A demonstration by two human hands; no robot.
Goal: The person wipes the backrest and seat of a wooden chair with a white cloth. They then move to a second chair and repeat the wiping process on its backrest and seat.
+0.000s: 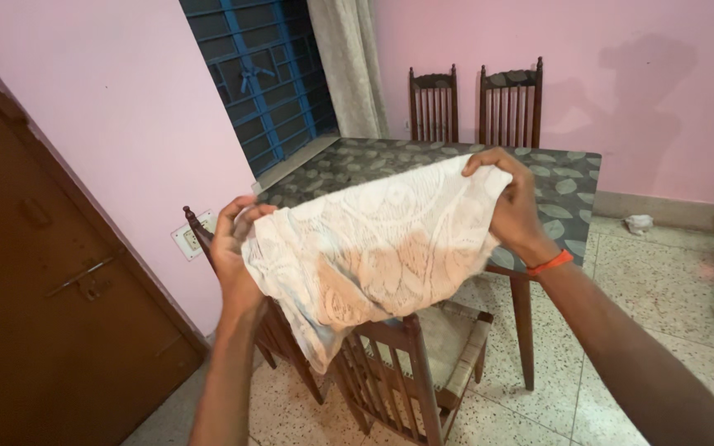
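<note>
Head view: a white lace cloth [373, 248] is held spread in the air in front of a wooden chair [411, 372] and a leaf-patterned table [568, 186], the left hand [237, 252] closed on its edge at 9 o'clock and the right hand [514, 202], with an orange wristband [549, 263], pinching the corner at 1 o'clock. The cloth sags and folds between the two grips, so it is judged light, limp and openwork, liable to snag; holds at corners or hems suit it best.
</note>
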